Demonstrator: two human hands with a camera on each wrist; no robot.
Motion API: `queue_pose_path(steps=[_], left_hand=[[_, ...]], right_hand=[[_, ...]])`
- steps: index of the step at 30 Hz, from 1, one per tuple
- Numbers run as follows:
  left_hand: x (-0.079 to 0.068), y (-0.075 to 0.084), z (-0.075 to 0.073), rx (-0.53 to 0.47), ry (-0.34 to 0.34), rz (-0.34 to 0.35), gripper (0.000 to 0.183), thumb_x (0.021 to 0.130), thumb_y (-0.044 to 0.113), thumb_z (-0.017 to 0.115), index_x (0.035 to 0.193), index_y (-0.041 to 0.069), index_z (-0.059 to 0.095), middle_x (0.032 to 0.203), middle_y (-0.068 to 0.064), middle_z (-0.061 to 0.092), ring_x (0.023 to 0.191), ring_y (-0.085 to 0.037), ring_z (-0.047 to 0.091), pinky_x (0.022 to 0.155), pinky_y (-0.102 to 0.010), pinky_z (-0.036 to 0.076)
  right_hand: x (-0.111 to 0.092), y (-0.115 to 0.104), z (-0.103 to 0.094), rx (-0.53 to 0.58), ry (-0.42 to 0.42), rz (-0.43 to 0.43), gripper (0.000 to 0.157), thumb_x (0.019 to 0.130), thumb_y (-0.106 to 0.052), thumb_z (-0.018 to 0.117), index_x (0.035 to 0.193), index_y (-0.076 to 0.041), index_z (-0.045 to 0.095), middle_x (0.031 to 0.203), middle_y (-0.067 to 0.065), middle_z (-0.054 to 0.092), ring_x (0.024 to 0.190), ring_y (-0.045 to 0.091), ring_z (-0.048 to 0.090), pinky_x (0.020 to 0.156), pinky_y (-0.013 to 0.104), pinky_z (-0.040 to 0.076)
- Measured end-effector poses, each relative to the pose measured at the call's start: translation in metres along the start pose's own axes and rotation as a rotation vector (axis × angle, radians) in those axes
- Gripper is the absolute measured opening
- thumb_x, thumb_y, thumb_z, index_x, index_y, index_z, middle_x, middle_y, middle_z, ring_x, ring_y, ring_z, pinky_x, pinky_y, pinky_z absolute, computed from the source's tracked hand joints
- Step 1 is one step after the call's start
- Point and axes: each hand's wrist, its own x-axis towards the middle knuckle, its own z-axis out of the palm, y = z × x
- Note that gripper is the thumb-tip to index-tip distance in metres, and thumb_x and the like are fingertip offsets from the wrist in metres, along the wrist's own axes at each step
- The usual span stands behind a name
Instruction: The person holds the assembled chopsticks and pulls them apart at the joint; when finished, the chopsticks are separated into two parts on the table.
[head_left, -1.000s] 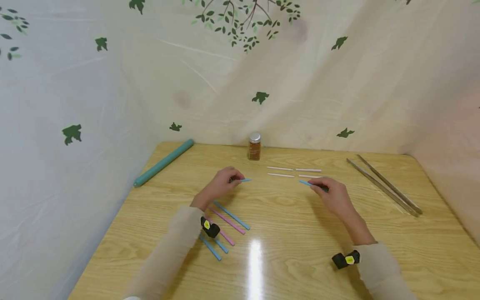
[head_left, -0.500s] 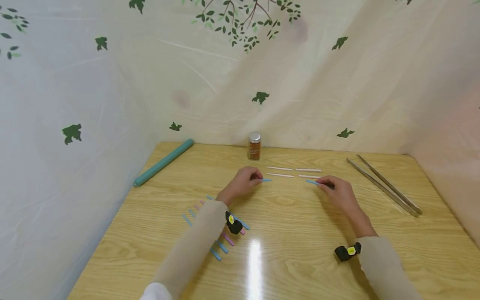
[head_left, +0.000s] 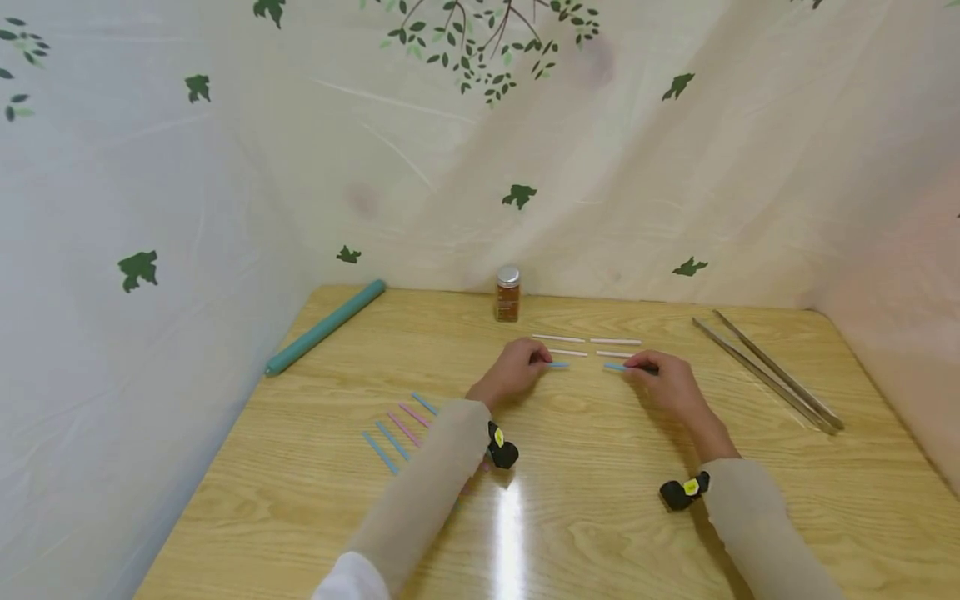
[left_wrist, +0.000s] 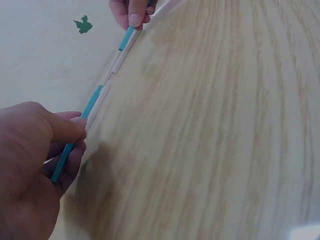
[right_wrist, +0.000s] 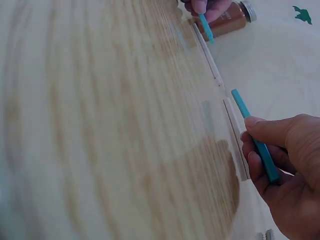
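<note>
My left hand (head_left: 516,368) pinches a thin blue stick (left_wrist: 92,103) between thumb and fingers, its tip pointing right. Facing it, my right hand (head_left: 667,382) pinches another blue stick (right_wrist: 241,103), whose tip points left. The two tips stand apart, with a gap between them. Just behind them lie pale pinkish sticks in two rows, such as one at the back left (head_left: 558,338) and one at the back right (head_left: 615,341). Blue and pink sticks, including a blue one (head_left: 380,452), lie slanted on the table, partly hidden under my left forearm.
A jar (head_left: 507,296) with a silver lid stands at the back of the wooden table (head_left: 585,517). To the left lies a green roll (head_left: 326,327). Long metal tongs (head_left: 772,375) lie at the right. Cloth walls with leaf prints surround the table.
My left hand has moved right with its blue stick, narrowing the gap to the other one. The left forearm now covers more of the slanted sticks. My right hand has shifted only slightly.
</note>
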Motion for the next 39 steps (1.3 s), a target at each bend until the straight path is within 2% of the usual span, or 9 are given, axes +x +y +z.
queue_pose_path(steps=[8, 16, 21, 30, 39], left_hand=[[0.003, 0.004, 0.014, -0.025, 0.100, -0.045, 0.005, 0.089, 0.007, 0.066, 0.091, 0.007, 0.071, 0.093, -0.005, 0.066, 0.088, -0.013, 0.058, 0.079, -0.021, 0.046], [0.004, 0.007, 0.024, -0.050, 0.174, -0.053, 0.005, 0.088, 0.010, 0.068, 0.090, 0.008, 0.072, 0.091, -0.004, 0.063, 0.087, -0.013, 0.057, 0.079, -0.021, 0.046], [0.004, 0.009, 0.027, -0.011, 0.193, -0.053, 0.006, 0.088, 0.013, 0.068, 0.091, 0.010, 0.073, 0.092, -0.002, 0.064, 0.089, -0.014, 0.057, 0.082, -0.023, 0.045], [0.004, 0.011, 0.032, 0.038, 0.225, -0.040, 0.007, 0.088, 0.015, 0.069, 0.092, 0.012, 0.074, 0.094, -0.002, 0.065, 0.090, -0.017, 0.057, 0.084, -0.025, 0.044], [0.003, 0.013, 0.035, 0.162, 0.269, -0.019, 0.007, 0.087, 0.021, 0.070, 0.090, 0.017, 0.075, 0.092, 0.000, 0.065, 0.087, -0.017, 0.057, 0.081, -0.027, 0.043]], right_hand=[[0.000, 0.003, 0.001, 0.027, -0.003, 0.006, 0.017, 0.092, -0.017, 0.064, 0.103, -0.005, 0.069, 0.107, 0.017, 0.067, 0.102, 0.033, 0.059, 0.089, 0.048, 0.046], [0.001, 0.009, 0.005, 0.105, -0.002, 0.014, 0.019, 0.092, -0.021, 0.064, 0.105, -0.007, 0.069, 0.108, 0.014, 0.066, 0.101, 0.027, 0.057, 0.089, 0.042, 0.045], [0.001, 0.010, 0.006, 0.135, -0.001, 0.026, 0.020, 0.092, -0.020, 0.064, 0.105, -0.006, 0.069, 0.110, 0.015, 0.064, 0.104, 0.029, 0.056, 0.091, 0.043, 0.044], [0.003, 0.011, 0.008, 0.109, 0.023, -0.008, 0.019, 0.092, -0.020, 0.065, 0.103, -0.006, 0.071, 0.110, 0.015, 0.064, 0.105, 0.031, 0.057, 0.092, 0.045, 0.044], [0.004, 0.008, 0.008, 0.086, 0.031, -0.052, 0.014, 0.092, -0.012, 0.064, 0.101, -0.003, 0.071, 0.109, 0.017, 0.064, 0.104, 0.034, 0.057, 0.092, 0.048, 0.044]])
